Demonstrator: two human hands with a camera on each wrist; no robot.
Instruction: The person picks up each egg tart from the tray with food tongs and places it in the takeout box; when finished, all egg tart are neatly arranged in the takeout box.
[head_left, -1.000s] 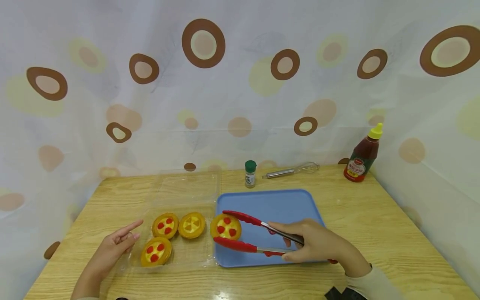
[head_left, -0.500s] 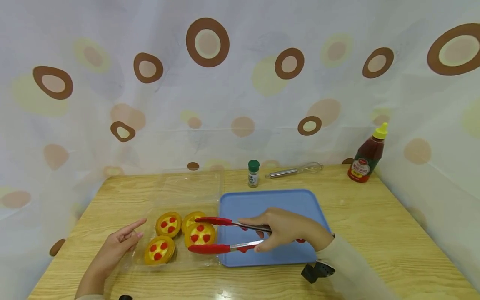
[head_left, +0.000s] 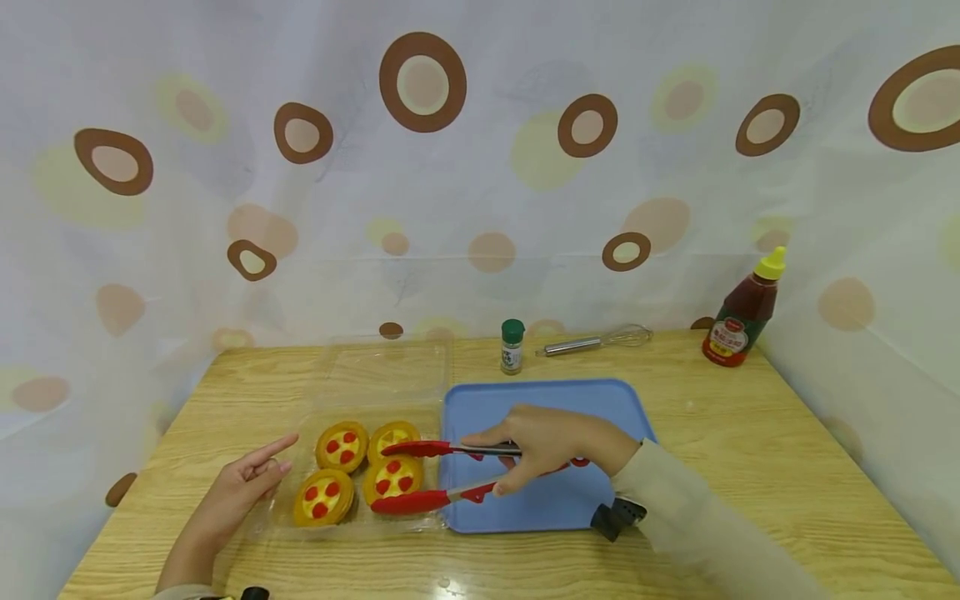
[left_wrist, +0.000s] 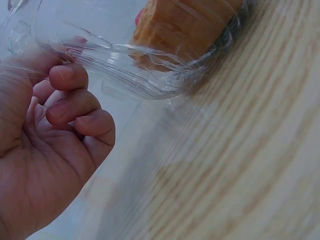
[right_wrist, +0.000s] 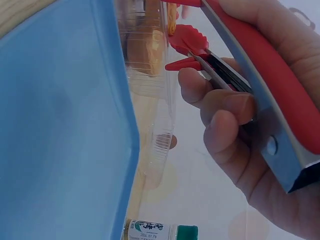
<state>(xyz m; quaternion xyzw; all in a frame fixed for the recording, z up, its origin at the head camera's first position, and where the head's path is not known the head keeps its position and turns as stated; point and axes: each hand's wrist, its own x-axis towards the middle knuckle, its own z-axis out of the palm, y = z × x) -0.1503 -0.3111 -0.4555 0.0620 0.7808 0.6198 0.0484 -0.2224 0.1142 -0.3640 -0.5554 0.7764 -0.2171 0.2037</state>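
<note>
My right hand (head_left: 540,446) grips a pair of red-tipped metal tongs (head_left: 412,502). Between the tong tips is an egg tart with red dots (head_left: 394,477), at the front right of a clear plastic container (head_left: 375,521). Whether that tart touches the container floor I cannot tell. Behind it a tart with yellow wedges (head_left: 392,433) is partly covered by the upper tong arm. Two more red-dotted tarts, a back one (head_left: 342,447) and a front one (head_left: 322,498), sit on the container's left side. My left hand (left_wrist: 60,120) pinches the container's rim, its index finger extended.
A blue tray (head_left: 525,517) lies right of the container, under my right forearm. Behind it stand a green-capped shaker (head_left: 512,346) and, lying flat, a whisk (head_left: 596,340). A red sauce bottle (head_left: 741,312) stands at the back right. The container's clear lid (head_left: 386,371) lies folded back.
My right hand has carried the red-dotted tart in the tongs leftward from the tray's edge, over and down into the container's front right. The left hand has stayed at the rim.
</note>
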